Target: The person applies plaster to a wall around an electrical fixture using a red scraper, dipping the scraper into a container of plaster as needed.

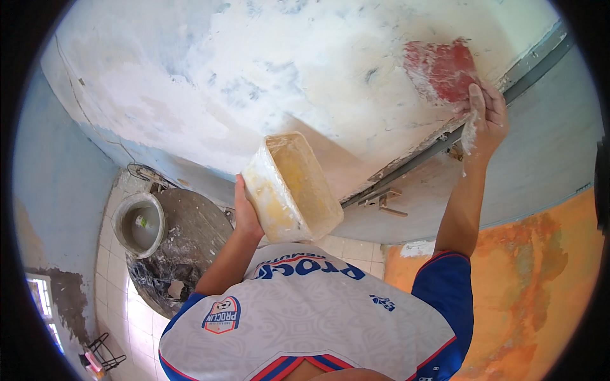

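My right hand [488, 120], crusted with white paste, grips a red flat scraper [440, 68] smeared with white, pressed flat to the patchy white plastered surface [210, 82] at the upper right. My fingers close round the scraper's near edge, beside a grey strip [524, 79] along that surface's border. My left hand [248, 209] holds an off-white rectangular plastic tub [270, 197] by its side, at chest height in the centre. The tub has yellowish stains and white crust, and looks nearly empty, with a thin coating inside.
A round dark surface [197, 216] at lower left carries a grey basin [159, 223] and crumpled dark plastic. Around it are floor tiles [111, 267], a loose cable, a small window [39, 301] and a black wire rack [101, 349]. An orange stained wall [521, 279] and wooden latch [387, 198] are rightward.
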A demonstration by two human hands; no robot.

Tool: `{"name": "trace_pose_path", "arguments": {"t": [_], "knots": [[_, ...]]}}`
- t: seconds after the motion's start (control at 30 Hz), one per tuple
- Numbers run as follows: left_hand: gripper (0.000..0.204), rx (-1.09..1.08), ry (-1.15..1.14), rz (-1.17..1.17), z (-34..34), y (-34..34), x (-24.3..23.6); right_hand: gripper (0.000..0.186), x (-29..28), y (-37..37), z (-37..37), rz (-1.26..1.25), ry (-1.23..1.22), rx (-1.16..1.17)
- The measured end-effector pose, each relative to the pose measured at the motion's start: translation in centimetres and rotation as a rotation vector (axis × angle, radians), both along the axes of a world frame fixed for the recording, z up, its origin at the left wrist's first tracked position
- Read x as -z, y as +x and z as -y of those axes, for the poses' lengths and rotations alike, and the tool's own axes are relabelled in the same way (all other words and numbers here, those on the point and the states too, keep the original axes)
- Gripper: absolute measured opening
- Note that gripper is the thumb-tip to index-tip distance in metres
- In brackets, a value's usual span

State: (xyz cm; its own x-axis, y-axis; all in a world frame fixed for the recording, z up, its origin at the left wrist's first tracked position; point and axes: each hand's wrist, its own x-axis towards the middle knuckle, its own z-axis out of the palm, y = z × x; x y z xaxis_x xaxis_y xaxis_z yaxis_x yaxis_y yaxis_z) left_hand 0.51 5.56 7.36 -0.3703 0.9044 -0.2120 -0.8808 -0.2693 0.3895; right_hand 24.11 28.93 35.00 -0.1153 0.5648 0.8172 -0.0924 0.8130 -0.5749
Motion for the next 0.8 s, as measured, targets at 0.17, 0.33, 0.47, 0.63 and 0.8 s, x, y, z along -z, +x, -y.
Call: {"name": "trace_pose_path", "arguments": {"t": [0.17,0.33,0.47,0.63,0.8], "knots": [[0.074,0.001,0.0,0.019,-0.2,-0.1,-0.1,0.016,1.8,-0.3,1.0,0.284,-0.106,0.075],[0.075,0.01,0.003,0.004,-0.3,-0.1,0.4,0.015,0.2,0.2,1.6,0.033,0.045,0.098],[0.075,0.037,0.017,0.016,-0.5,0.1,0.6,0.017,2.4,0.7,1.7,0.431,0.261,0.182],[0.076,0.028,0.001,0.008,-0.4,0.2,0.5,0.017,-0.3,0.3,2.4,0.013,0.108,0.118],[0.076,0.023,0.03,0.018,-0.2,0.0,0.7,0.014,2.1,2.1,2.2,0.345,0.411,0.187]]}}
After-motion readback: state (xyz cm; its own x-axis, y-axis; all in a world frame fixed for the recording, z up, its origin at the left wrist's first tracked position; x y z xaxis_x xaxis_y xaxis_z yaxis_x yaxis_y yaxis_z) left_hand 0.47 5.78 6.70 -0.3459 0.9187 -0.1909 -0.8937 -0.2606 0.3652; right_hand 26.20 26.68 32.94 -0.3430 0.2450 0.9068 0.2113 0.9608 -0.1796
